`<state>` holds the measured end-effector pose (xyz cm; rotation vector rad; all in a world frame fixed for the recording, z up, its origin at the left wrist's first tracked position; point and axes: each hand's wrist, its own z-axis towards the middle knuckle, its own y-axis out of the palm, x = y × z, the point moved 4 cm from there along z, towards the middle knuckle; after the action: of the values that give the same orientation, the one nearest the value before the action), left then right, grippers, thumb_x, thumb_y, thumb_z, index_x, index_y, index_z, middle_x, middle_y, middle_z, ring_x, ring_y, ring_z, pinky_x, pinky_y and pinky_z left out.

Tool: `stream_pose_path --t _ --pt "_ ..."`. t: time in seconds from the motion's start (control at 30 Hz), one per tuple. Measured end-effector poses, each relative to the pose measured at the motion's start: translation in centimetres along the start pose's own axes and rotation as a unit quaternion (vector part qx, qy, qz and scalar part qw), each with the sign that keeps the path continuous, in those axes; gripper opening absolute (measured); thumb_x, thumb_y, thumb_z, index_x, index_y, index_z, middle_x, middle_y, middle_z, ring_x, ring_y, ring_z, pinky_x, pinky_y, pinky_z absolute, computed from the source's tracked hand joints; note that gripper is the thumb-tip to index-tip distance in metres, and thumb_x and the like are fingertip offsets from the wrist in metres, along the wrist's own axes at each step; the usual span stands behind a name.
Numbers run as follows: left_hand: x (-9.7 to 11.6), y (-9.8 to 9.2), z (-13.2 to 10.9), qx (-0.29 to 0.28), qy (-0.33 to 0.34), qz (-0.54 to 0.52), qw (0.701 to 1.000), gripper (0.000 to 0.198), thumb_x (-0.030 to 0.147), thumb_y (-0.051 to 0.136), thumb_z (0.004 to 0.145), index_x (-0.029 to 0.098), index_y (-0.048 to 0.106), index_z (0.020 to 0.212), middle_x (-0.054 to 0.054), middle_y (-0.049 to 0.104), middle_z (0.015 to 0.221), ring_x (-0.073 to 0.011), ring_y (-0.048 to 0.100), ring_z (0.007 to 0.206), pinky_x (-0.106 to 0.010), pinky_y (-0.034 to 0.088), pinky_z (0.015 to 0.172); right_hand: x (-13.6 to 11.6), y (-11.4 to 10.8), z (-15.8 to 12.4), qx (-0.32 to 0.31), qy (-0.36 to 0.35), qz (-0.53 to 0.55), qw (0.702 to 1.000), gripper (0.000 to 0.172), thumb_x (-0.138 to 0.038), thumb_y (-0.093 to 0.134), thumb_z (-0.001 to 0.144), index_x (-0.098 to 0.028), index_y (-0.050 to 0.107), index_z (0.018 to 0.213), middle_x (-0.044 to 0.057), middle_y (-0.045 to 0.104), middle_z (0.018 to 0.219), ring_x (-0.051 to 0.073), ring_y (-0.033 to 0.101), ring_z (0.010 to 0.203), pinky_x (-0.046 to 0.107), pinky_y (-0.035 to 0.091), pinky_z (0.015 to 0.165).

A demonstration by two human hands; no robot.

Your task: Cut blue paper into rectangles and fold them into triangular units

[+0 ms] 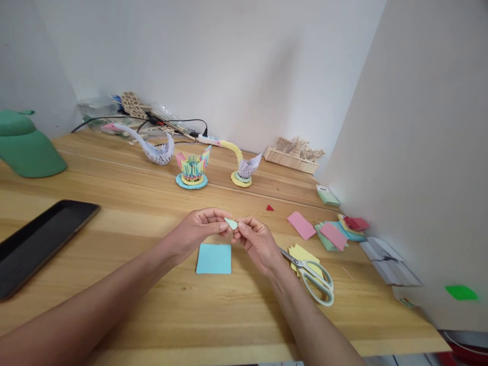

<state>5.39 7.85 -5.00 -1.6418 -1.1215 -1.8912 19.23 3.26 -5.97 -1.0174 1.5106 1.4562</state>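
Note:
Between my two hands is a small folded piece of pale green paper [231, 223], roughly triangular. My left hand [204, 223] pinches its left end between thumb and fingers. At its right end, my right hand [257, 241] grips it the same way. Both hands are raised a little over the table. Just below them lies a square of light blue paper [214, 258], flat on the wood. Scissors with pale handles [310, 274] rest near my right wrist, partly over a stack of yellow paper [305, 256].
Folded-paper models stand at the back: a white swan [158, 152], a multicoloured one [191, 168] and a smaller swan [246, 170]. Pink paper [301, 225] and other stacks lie right. A tablet [41, 244] and green bottle [30, 147] sit left. A red folded piece [270, 208] lies beyond my hands.

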Motion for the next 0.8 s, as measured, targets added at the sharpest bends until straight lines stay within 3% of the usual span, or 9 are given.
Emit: stream_pose_path --t 0.2,0.43,0.6,0.8 --pt "-0.1 -0.1 0.0 0.004 -0.003 0.003 1.000 0.017 0.028 0.066 0.072 0.018 0.066 0.085 0.001 0.063 0.068 -0.0112 0.057 0.066 -0.026 0.045 0.069 -0.9 -0.3 -0.2 0.049 -0.086 -0.158 0.982 0.011 -0.029 0.069 0.074 -0.019 0.066 0.078 -0.002 0.064 0.064 0.011 0.058 0.062 0.024 0.045 0.064" --pt "0.7 -0.1 0.0 0.044 0.008 0.123 0.991 0.010 0.023 0.065 0.067 0.017 0.065 0.075 0.003 0.061 0.066 -0.0108 0.055 0.062 -0.024 0.044 0.063 -1.6 0.3 -0.7 0.069 -0.127 -0.272 0.952 0.008 -0.027 0.066 0.074 -0.020 0.068 0.075 0.001 0.066 0.070 0.014 0.058 0.066 0.025 0.044 0.062" --pt "0.7 0.1 -0.2 0.073 -0.005 0.105 0.992 0.011 0.025 0.064 0.068 0.016 0.063 0.075 0.002 0.062 0.060 -0.0123 0.057 0.060 -0.027 0.047 0.063 -1.1 0.2 -0.4 0.048 -0.093 -0.219 0.970 0.015 -0.029 0.068 0.072 -0.021 0.069 0.085 0.001 0.067 0.073 0.013 0.059 0.067 0.026 0.046 0.066" --pt "0.5 0.4 -0.3 0.013 0.011 0.085 0.996 0.017 0.032 0.060 0.075 0.016 0.063 0.078 -0.002 0.067 0.069 -0.0151 0.061 0.068 -0.030 0.048 0.069 -0.2 0.0 0.0 0.028 -0.020 -0.050 0.998 0.022 -0.036 0.073 0.068 -0.018 0.066 0.077 -0.001 0.065 0.067 0.010 0.057 0.061 0.026 0.048 0.066"
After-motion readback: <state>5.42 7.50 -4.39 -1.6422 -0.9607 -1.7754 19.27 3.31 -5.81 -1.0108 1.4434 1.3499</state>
